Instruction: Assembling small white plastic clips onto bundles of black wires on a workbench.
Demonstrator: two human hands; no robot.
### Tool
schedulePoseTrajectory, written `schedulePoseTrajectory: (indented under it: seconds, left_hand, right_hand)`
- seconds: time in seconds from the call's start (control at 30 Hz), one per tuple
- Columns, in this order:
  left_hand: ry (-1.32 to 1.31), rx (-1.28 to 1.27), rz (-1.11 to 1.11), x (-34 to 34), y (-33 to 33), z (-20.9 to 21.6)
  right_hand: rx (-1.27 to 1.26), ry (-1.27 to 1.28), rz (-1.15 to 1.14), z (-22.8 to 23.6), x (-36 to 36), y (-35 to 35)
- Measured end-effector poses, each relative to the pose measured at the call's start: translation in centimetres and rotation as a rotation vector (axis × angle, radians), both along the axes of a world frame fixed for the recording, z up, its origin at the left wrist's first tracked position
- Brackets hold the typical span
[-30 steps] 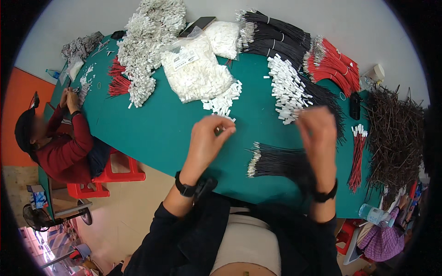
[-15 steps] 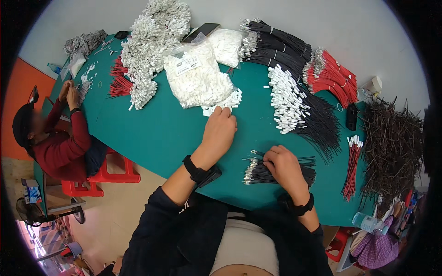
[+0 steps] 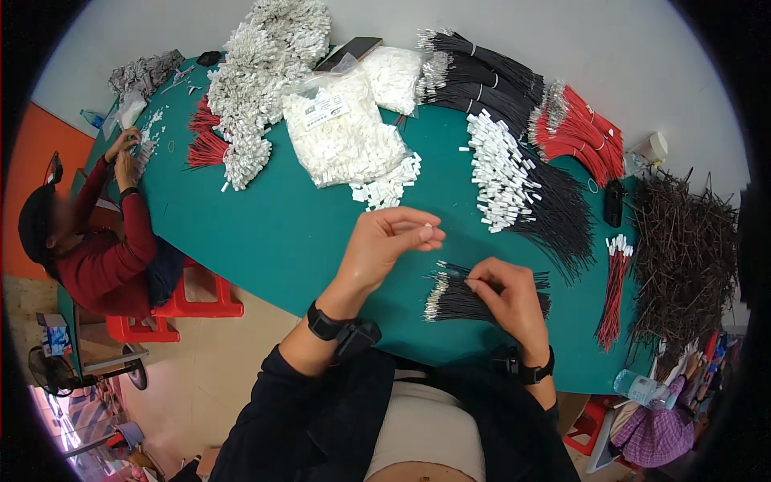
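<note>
My left hand (image 3: 384, 245) is raised over the table, thumb and fingers pinched on a small white connector housing (image 3: 428, 226), mostly covered by the fingertips. In my right hand (image 3: 511, 299), the thumb and forefinger grip a black wire (image 3: 454, 271), its end pointing left toward my left hand. Beneath the right hand lies a bunch of black wires (image 3: 462, 305) with bare metal terminals at their left ends. Loose white housings (image 3: 385, 191) spill from a clear plastic bag (image 3: 337, 145) beyond my left hand.
Black wires with white housings (image 3: 502, 181) lie right of centre. Red wire bundles (image 3: 590, 136) and a brown tangled heap (image 3: 683, 257) sit farther right. A white-tipped pile (image 3: 257, 80) stands at the back left. A co-worker (image 3: 96, 249) sits at the left edge.
My left hand has drawn back from the loose housings toward me, now with one in its fingertips. My right hand has lifted a black wire slightly off the bunch.
</note>
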State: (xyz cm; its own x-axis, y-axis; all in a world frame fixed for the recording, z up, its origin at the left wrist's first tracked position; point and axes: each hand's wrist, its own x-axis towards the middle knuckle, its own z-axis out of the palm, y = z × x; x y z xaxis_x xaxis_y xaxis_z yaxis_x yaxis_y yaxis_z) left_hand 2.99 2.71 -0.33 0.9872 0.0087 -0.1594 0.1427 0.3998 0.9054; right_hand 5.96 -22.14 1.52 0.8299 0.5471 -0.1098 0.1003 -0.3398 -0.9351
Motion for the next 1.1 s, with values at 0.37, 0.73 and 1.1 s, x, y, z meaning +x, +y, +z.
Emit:
schedulePoseTrajectory:
  seconds: [0.37, 0.73, 1.1]
  left_hand:
    - [0.021, -0.131, -0.031, -1.3, -1.2, 0.4]
    - [0.064, -0.281, 0.103, -2.3, -2.8, -0.5]
    - [-0.002, -0.158, 0.141, -2.5, -3.3, 0.1]
  right_hand:
    - [0.005, -0.167, -0.005, 3.3, -1.9, 0.7]
    - [0.098, -0.3, -0.218, 3.6, -2.1, 2.3]
    - [0.081, -0.487, -0.23, 3.1, -1.6, 2.5]
